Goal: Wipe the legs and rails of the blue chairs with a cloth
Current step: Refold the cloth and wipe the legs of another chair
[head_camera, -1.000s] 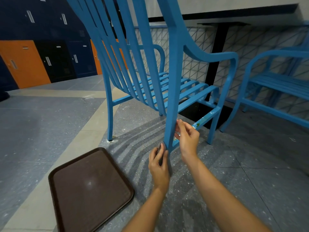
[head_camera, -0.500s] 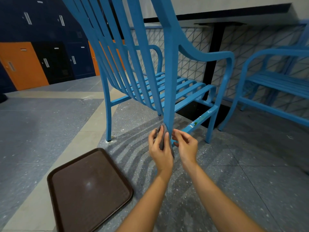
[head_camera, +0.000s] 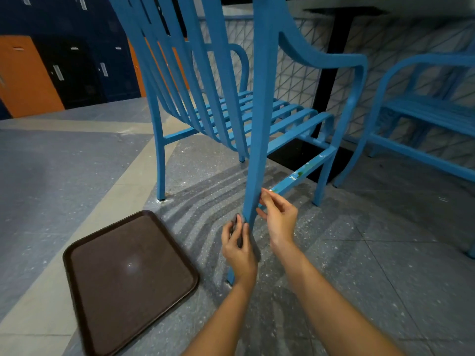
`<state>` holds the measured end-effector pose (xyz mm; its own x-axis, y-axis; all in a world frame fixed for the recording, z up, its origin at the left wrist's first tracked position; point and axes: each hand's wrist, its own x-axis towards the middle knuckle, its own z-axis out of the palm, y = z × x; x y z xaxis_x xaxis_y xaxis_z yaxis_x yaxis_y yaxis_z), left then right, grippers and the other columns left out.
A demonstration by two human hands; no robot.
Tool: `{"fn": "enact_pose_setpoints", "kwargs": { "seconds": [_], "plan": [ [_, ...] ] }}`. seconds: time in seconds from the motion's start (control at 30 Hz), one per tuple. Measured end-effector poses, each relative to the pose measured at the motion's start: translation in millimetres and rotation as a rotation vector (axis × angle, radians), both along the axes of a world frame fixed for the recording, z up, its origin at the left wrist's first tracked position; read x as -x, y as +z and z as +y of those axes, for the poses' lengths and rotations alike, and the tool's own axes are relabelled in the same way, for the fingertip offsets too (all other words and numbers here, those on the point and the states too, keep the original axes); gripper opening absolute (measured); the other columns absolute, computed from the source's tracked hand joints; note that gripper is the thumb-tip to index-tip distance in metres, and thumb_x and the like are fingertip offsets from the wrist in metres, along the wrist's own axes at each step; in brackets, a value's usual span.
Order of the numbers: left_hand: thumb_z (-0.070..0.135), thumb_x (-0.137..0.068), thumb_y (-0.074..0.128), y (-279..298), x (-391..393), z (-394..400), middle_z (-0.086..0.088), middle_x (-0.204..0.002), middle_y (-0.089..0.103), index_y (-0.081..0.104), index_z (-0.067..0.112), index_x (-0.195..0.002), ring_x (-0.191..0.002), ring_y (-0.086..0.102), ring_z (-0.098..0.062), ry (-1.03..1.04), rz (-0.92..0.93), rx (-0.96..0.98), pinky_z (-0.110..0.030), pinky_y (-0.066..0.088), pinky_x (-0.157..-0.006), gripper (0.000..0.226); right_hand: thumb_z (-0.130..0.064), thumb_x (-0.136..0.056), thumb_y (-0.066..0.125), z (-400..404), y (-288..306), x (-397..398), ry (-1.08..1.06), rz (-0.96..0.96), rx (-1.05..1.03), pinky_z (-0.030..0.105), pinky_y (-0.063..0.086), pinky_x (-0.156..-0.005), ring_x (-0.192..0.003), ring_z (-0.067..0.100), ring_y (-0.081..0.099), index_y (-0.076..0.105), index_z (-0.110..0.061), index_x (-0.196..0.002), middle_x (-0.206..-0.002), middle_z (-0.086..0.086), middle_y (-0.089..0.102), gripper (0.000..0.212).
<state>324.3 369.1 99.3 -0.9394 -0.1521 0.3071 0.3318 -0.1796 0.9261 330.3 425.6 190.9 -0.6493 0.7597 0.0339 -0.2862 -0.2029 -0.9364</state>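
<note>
Rear leg of the blue chair (head_camera: 259,119) is held low down between both hands.

A small dark cloth (head_camera: 235,224) is pinched in the curled fingers of the left hand (head_camera: 239,249) and pressed to the leg's left face. Just above and right of it, the right hand (head_camera: 279,218) is set with bent fingers pinching the leg's right edge. A brown tray (head_camera: 128,278) lies on the floor left of the left hand. A second blue chair (head_camera: 421,111) stands well right of the right hand.
</note>
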Motion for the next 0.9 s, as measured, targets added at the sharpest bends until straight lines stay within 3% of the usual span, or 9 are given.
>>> {"fn": "enact_pose_setpoints", "kwargs": {
  "seconds": [0.13,0.2,0.27,0.4,0.5,0.57,0.67,0.77,0.9],
  "plan": [
    [0.004,-0.093,0.059,-10,-3,-10,-0.011,-0.108,0.058,0.067,0.007,-0.119,-0.103,0.061,-0.020,-0.038,-0.007,0.075,-0.028,0.053,-0.090,0.027,-0.006,-0.090,0.062,-4,-8,-3,0.012,-0.018,0.028,0.027,0.060,-0.074,-0.089,0.006,0.070,0.070,-0.007,-0.109,-0.099,0.000,0.073,0.020],
    [0.003,-0.093,0.059,-8,-3,-13,-0.008,-0.104,0.059,0.066,0.016,-0.115,-0.098,0.061,-0.014,-0.042,-0.006,0.076,-0.019,0.052,-0.086,0.027,-0.005,-0.090,0.062,-4,-8,-6,0.045,-0.019,0.048,0.028,0.060,-0.076,-0.088,0.004,0.070,0.070,-0.007,-0.109,-0.098,-0.003,0.073,0.021],
    [0.001,-0.092,0.060,-4,-3,-13,-0.009,-0.107,0.059,0.066,0.012,-0.117,-0.098,0.060,-0.008,-0.027,-0.007,0.074,-0.012,0.049,-0.086,0.028,-0.004,-0.090,0.061,0,-7,-10,0.090,-0.021,0.064,0.031,0.060,-0.077,-0.091,0.007,0.070,0.070,-0.007,-0.110,-0.100,0.000,0.073,0.021],
    [0.006,-0.092,0.061,12,-1,-10,-0.005,-0.106,0.057,0.064,0.006,-0.123,-0.099,0.056,0.002,0.024,0.046,0.050,-0.010,0.047,-0.085,0.031,-0.007,-0.090,0.064,8,-17,-21,-0.010,-0.072,0.100,0.030,0.058,-0.074,-0.087,0.016,0.069,0.070,-0.007,-0.110,-0.099,0.007,0.072,0.021],
    [0.014,-0.094,0.061,24,1,-4,0.002,-0.107,0.056,0.062,0.010,-0.127,-0.104,0.056,-0.004,0.023,0.087,0.018,-0.014,0.049,-0.086,0.034,-0.005,-0.091,0.059,10,-33,-25,-0.092,-0.171,0.111,0.028,0.054,-0.070,-0.077,0.014,0.064,0.067,-0.003,-0.113,-0.092,0.008,0.069,0.023],
    [0.019,-0.096,0.058,23,-1,0,0.005,-0.114,0.055,0.059,0.014,-0.132,-0.109,0.054,-0.002,-0.011,0.087,0.035,-0.018,0.049,-0.089,0.036,-0.005,-0.093,0.057,8,-41,-25,-0.047,-0.246,0.109,0.030,0.053,-0.076,-0.082,0.017,0.064,0.066,-0.003,-0.115,-0.099,0.011,0.068,0.024],
    [0.019,-0.099,0.053,10,-3,5,0.015,-0.127,0.050,0.053,0.020,-0.135,-0.121,0.044,0.011,-0.009,0.064,0.096,-0.011,0.041,-0.097,0.037,-0.010,-0.096,0.054,2,-48,-21,0.079,-0.317,0.071,0.033,0.053,-0.085,-0.092,0.018,0.064,0.064,-0.005,-0.118,-0.107,0.011,0.068,0.024],
    [0.016,-0.099,0.052,-4,-3,3,0.003,-0.130,0.054,0.054,0.015,-0.135,-0.122,0.047,0.006,0.015,0.050,0.124,-0.014,0.043,-0.100,0.037,-0.013,-0.097,0.052,-5,-50,-18,0.194,-0.311,0.022,0.023,0.054,-0.073,-0.083,0.011,0.068,0.069,-0.009,-0.110,-0.101,0.008,0.071,0.022],
    [0.009,-0.098,0.051,-33,-6,-5,0.013,-0.121,0.056,0.054,0.010,-0.135,-0.115,0.055,0.004,-0.020,0.019,0.115,-0.012,0.044,-0.096,0.037,-0.011,-0.098,0.050,-8,-55,-16,0.260,-0.288,-0.038,0.018,0.052,-0.076,-0.091,0.008,0.067,0.069,-0.015,-0.105,-0.102,0.004,0.072,0.021]
  ]
}}
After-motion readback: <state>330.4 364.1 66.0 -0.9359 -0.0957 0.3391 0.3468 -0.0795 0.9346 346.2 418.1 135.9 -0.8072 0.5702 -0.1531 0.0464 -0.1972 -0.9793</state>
